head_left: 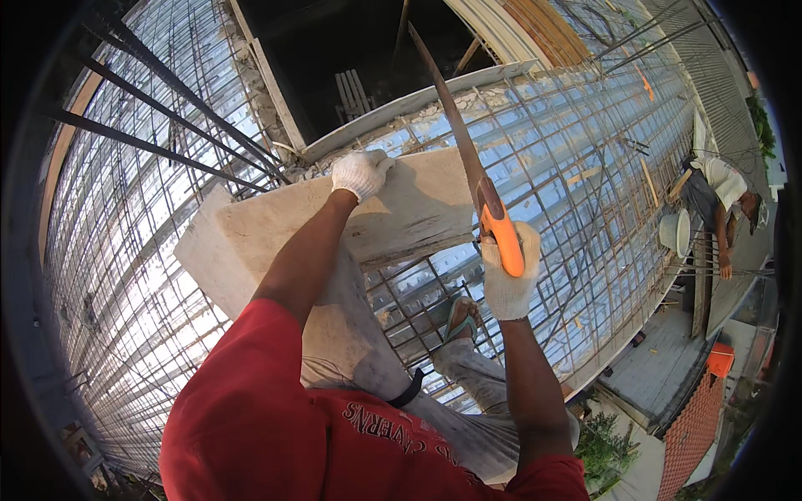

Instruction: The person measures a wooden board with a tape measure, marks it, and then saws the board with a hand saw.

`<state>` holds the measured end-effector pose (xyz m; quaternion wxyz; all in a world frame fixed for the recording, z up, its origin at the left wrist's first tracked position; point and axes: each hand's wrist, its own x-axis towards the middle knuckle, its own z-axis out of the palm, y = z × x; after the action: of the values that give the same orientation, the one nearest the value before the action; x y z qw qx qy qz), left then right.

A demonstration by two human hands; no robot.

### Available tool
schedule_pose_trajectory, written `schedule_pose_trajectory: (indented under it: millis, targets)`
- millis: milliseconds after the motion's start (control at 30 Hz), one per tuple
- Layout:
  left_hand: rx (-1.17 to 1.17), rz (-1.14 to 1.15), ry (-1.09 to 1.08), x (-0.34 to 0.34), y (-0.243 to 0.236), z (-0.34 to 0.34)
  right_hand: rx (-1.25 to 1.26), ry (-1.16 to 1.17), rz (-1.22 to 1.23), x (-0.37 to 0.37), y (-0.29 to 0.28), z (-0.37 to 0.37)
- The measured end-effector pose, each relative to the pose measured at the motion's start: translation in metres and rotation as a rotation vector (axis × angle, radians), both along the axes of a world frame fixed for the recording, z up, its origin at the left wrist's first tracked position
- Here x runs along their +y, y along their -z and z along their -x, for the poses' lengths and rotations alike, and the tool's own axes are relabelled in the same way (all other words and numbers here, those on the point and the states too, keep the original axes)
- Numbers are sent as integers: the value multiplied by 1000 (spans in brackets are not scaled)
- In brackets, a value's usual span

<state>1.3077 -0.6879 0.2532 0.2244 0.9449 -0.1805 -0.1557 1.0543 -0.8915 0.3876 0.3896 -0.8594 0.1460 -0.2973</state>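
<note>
Right grip (508, 271) is wrapped round an orange-handled saw (464, 138), blade angled away. Left grip (362, 174) is on a board's far edge (418, 204).

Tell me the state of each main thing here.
Handsaw: gripped, blade bare
Right fingers: gloved, closed around the orange handle
Board: in one piece, as far as visible
Left fingers: gloved, touching the board's far edge
Rebar grid: exposed
Dark opening: uncovered
White bucket: contents unclear
Sandal: worn
</note>
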Motion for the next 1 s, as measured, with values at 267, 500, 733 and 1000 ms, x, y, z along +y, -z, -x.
schedule_pose_trajectory:
  millis: [267, 500, 733, 1000]
  targets:
    - [63, -30, -20, 5, 9, -12, 172, -6, -250, 98, 81, -7]
    - [46, -27, -36, 8, 19, -17, 197, -54, -224, 110, 98, 8]
    - [11, -22, -25, 13, 33, -15, 377, -112, -211, 108, 33, 91]
    - [-34, -46, -47, 16, 22, 3, 375, -126, -184, 108, 15, 26]
